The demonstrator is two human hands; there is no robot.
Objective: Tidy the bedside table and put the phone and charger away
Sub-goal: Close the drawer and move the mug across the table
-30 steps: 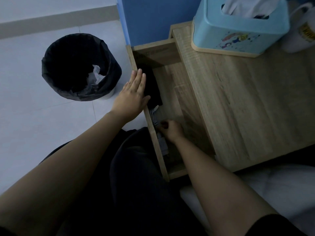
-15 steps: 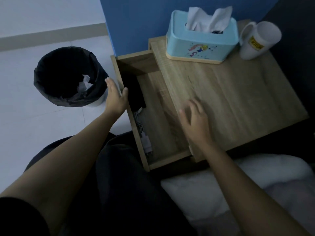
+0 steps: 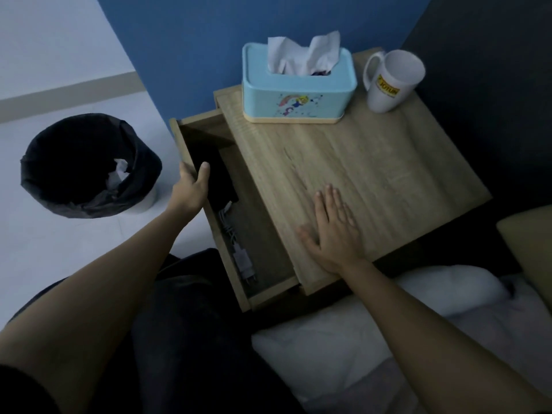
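The wooden bedside table [image 3: 373, 174] has its drawer [image 3: 268, 289] pulled out to the left. Inside it a dark phone [image 3: 219, 180] lies along the front panel, with the grey charger [image 3: 243, 261] and its coiled cable just below it. My left hand [image 3: 191, 189] grips the drawer's front panel, thumb over the inner edge beside the phone. Flat on the tabletop near its front left corner rests my right hand [image 3: 334, 228], fingers spread and holding nothing.
A light blue tissue box [image 3: 298, 94] and a white mug [image 3: 391, 82] stand at the back of the tabletop. A black-lined bin [image 3: 86, 165] with crumpled paper sits on the floor to the left. White bedding [image 3: 388, 324] lies below the table.
My right hand left the charger in the drawer, rose and settled flat on the tabletop. My left hand shifted from lying over the drawer front to gripping its edge.
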